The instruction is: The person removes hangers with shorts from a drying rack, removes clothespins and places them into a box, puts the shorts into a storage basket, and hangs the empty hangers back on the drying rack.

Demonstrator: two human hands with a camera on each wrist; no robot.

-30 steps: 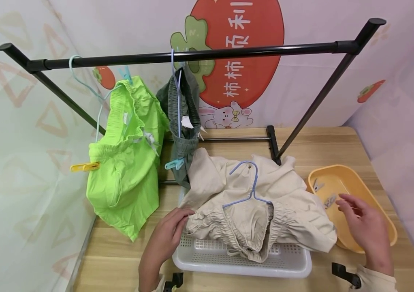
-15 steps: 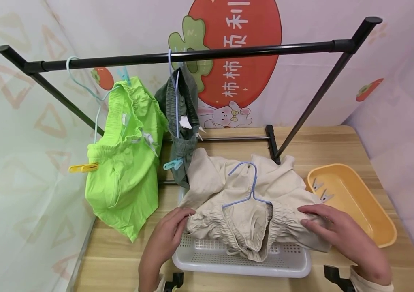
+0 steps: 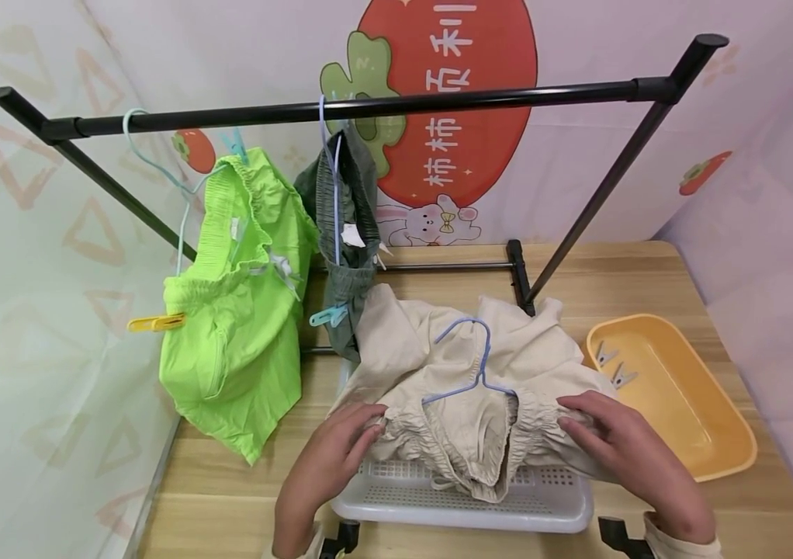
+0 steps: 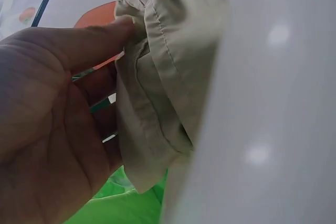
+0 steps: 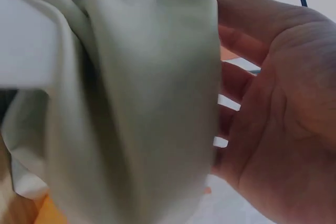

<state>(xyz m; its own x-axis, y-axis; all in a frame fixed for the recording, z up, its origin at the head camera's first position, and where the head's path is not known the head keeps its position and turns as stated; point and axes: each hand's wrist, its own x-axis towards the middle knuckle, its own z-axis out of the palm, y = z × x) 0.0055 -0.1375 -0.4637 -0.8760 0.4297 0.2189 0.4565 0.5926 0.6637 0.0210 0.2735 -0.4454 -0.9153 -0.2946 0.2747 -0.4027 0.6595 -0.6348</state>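
Left hand [image 3: 330, 458] is pinching the left side of the beige garment [image 3: 469, 427] between thumb and fingers; right hand [image 3: 623, 439] is lying against the right side, thumb and fingers apart, and whether it is gripping cannot be told. Change of state: the right hand, over the orange tray [image 3: 700, 411] one second ago, is now touching the garment, and the left hand is sitting slightly further inward. Judged from this, handling is now proceeding from both sides at once. Largest item first: the black rack [image 3: 473, 101] is standing toward the far edge of the tabletop [image 3: 229, 512]. Below it, the beige garment is lying over the white basket [image 3: 462, 522], toward the near edge; the tray is standing by the right edge. The blue hanger [image 3: 486, 351] is projecting from the waistband, and two clips [image 3: 623, 376] are resting in the tray. Limits of view: the garment is hiding the hanger's lower part and much of the basket; the frame is cutting off the tabletop's near edge; a blurred pale surface [image 4: 268, 98] is blocking much of the left wrist view and remaining unidentified.
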